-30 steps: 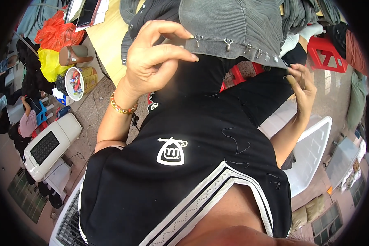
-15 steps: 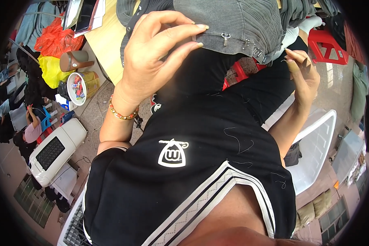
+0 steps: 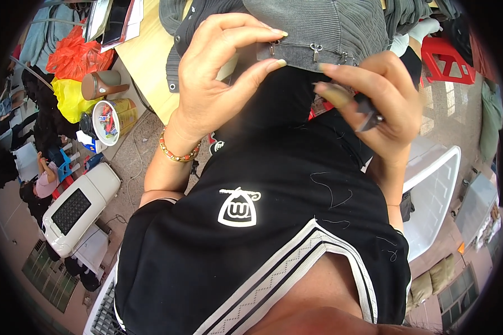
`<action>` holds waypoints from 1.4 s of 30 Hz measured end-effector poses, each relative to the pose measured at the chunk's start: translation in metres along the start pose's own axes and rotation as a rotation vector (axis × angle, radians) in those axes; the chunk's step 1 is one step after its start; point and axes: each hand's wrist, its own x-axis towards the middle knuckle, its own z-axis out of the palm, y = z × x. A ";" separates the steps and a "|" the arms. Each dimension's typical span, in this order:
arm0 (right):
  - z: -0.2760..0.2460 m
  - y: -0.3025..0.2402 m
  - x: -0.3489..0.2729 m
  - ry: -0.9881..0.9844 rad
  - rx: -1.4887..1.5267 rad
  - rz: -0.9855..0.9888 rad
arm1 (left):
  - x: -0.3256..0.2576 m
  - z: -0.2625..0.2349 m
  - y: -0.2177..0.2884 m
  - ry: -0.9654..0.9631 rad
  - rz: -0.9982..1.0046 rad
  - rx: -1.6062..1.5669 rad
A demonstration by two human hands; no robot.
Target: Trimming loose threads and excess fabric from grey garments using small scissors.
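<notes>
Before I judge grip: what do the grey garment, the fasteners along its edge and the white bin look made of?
Grey garment: matte ribbed cloth, likely corduroy, from its fine parallel ridges. Fasteners: probably shiny metal, given bright glints on thin loops. White bin: seemingly smooth plastic, from its rounded, moulded rim.

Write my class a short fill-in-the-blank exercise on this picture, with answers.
1. The red-and-gold bracelet is on the person's ______ wrist.
2. Metal hooks sit along the edge of a ______ ribbed garment.
3. Beside the red bag is a ______ bag.
4. The person's top is mainly ______.

Answers: left; grey; yellow; black
</notes>
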 end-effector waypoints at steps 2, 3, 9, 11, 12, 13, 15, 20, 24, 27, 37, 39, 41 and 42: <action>0.003 -0.003 0.006 -0.081 -0.062 0.002 | -0.002 -0.004 -0.001 -0.087 0.012 0.001; 0.005 0.000 0.008 -0.113 -0.109 -0.011 | -0.003 -0.004 0.000 -0.083 0.013 -0.002; 0.012 -0.005 0.006 -0.094 -0.330 -0.100 | -0.006 -0.001 0.000 -0.040 -0.038 -0.015; 0.014 -0.008 0.006 -0.080 -0.323 -0.087 | -0.008 0.000 -0.002 -0.017 -0.067 -0.051; 0.016 -0.006 0.006 -0.084 -0.327 -0.087 | -0.008 0.000 -0.003 -0.014 -0.067 -0.056; 0.019 -0.003 0.007 -0.036 -0.242 -0.059 | -0.007 0.000 -0.003 -0.015 -0.053 -0.057; 0.016 -0.009 0.011 -0.021 -0.073 0.067 | -0.007 0.000 -0.004 -0.013 -0.042 -0.064; 0.020 -0.004 0.015 0.006 -0.012 0.058 | -0.006 0.000 -0.004 -0.027 0.062 0.081; 0.020 -0.010 0.020 0.001 -0.042 0.080 | -0.003 0.002 -0.001 -0.006 0.049 0.112; 0.018 -0.014 0.023 -0.014 -0.020 0.133 | 0.002 0.003 -0.001 -0.007 0.084 0.165; 0.019 -0.013 0.033 -0.009 -0.003 0.121 | 0.017 0.003 0.017 -0.018 0.084 0.230; 0.018 -0.011 0.032 0.002 0.009 0.174 | 0.017 0.003 0.017 -0.001 0.083 0.241; 0.012 -0.004 0.030 -0.024 -0.012 0.211 | 0.017 0.005 0.019 0.020 -0.064 0.071; 0.009 -0.007 0.028 -0.023 -0.013 0.213 | 0.016 0.003 0.017 -0.005 -0.040 0.063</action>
